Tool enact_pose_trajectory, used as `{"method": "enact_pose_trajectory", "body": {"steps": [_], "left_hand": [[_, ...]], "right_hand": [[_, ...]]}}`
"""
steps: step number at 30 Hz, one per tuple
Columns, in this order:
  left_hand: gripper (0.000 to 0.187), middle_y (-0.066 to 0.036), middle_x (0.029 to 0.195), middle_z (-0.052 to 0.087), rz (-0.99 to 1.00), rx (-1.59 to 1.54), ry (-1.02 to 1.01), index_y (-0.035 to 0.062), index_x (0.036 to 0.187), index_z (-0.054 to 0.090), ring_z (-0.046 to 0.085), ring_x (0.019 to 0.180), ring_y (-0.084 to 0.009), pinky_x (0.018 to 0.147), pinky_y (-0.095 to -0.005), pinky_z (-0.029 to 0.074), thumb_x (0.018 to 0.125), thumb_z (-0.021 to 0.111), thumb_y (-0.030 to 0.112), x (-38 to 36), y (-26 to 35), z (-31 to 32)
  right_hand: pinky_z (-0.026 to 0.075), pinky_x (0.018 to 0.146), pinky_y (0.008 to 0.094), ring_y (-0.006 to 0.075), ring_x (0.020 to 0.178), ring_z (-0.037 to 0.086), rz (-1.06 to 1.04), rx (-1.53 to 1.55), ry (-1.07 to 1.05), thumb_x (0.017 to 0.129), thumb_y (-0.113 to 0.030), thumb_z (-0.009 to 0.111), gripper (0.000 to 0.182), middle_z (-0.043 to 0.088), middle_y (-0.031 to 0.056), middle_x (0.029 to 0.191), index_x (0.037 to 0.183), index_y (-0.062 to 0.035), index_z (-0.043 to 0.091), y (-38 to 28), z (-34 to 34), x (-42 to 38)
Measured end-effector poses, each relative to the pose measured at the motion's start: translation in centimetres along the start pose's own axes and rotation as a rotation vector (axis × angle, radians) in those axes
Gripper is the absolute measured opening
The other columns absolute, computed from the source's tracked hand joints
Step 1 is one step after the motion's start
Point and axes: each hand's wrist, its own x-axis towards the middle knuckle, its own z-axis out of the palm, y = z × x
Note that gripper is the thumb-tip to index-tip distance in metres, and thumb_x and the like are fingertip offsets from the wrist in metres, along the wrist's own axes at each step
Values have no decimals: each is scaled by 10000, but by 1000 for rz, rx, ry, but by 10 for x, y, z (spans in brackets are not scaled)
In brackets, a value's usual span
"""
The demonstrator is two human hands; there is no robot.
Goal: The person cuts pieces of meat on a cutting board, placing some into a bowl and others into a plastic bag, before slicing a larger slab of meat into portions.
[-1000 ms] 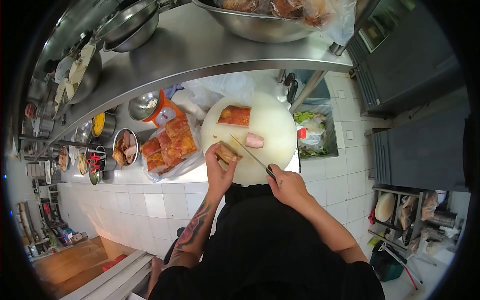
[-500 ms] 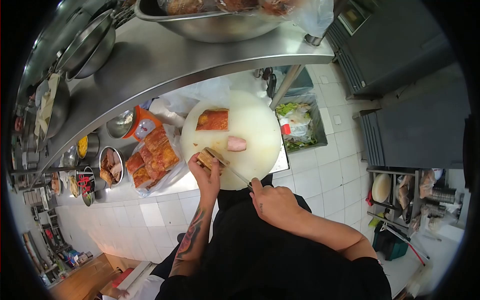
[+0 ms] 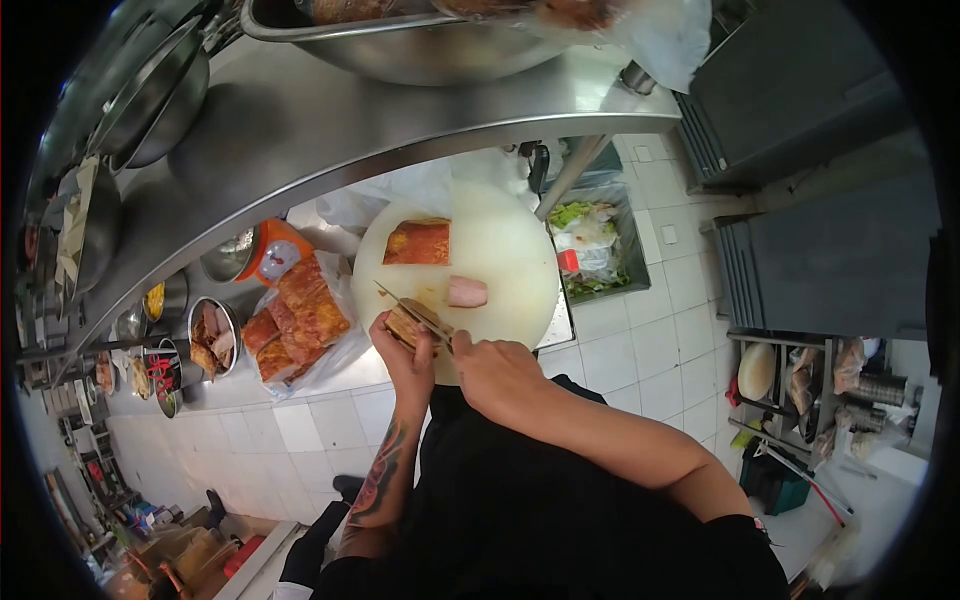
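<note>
On the near left part of the round white cutting board [image 3: 520, 235], my left hand [image 3: 405, 360] grips a browned piece of meat [image 3: 403, 325]. My right hand [image 3: 490, 375] is closed round the handle of a knife [image 3: 425, 317], whose blade lies across that piece and points to the upper left. A pale pink chunk of meat [image 3: 467, 292] rests near the board's middle. Farther back on the board is a flat slab with reddish-brown skin [image 3: 418, 242].
Large roasted slabs [image 3: 305, 310] sit on plastic left of the board. Beyond them stand a metal bowl of meat pieces [image 3: 212, 338] and an orange container [image 3: 283, 250]. A metal shelf [image 3: 400, 120] spans above. A bin with greens [image 3: 597, 250] stands right.
My right hand has moved up and left with the knife, so its blade reaches farther across the held meat. The whole view has shifted slightly.
</note>
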Motion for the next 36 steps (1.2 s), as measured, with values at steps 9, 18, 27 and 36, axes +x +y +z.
{"method": "enact_pose_trajectory", "body": {"steps": [9, 18, 27, 36], "left_hand": [[582, -203, 1379, 455, 7, -9, 6, -51, 1474, 390, 507, 1283, -301, 1134, -414, 429, 1038, 725, 139, 1, 2, 1], [592, -136, 1382, 480, 414, 303, -7, 38, 1462, 382, 530, 1300, -244, 1141, -422, 458, 1018, 767, 110, -16, 22, -1], [700, -98, 1392, 581, -11, -393, -18, 72, 1526, 440, 600, 1302, -221, 1102, -387, 517, 934, 812, 39, 49, 59, -98], [789, -149, 1552, 590, -13, 820, -159, 174, 1636, 422, 629, 1336, -271, 1099, -447, 515, 957, 794, 326, 342, 31, -271]], "right_hand": [[632, 781, 539, 452, 875, 795, 205, 72, -190, 1017, -101, 523, 214, 777, 290, 898, 1103, 71, 617, 0, -15, -19], [591, 722, 569, 460, 828, 759, 138, 46, -28, 1100, -307, 594, 295, 758, 235, 843, 1167, -20, 611, 68, 31, -8], [555, 640, 583, 460, 680, 716, 78, 78, 240, 1084, -309, 656, 264, 714, 198, 712, 1207, -83, 598, 100, 46, -56], [593, 689, 556, 486, 746, 746, 199, 128, 304, 1066, -331, 694, 384, 765, 227, 816, 1342, -82, 599, 113, 79, -60]]}}
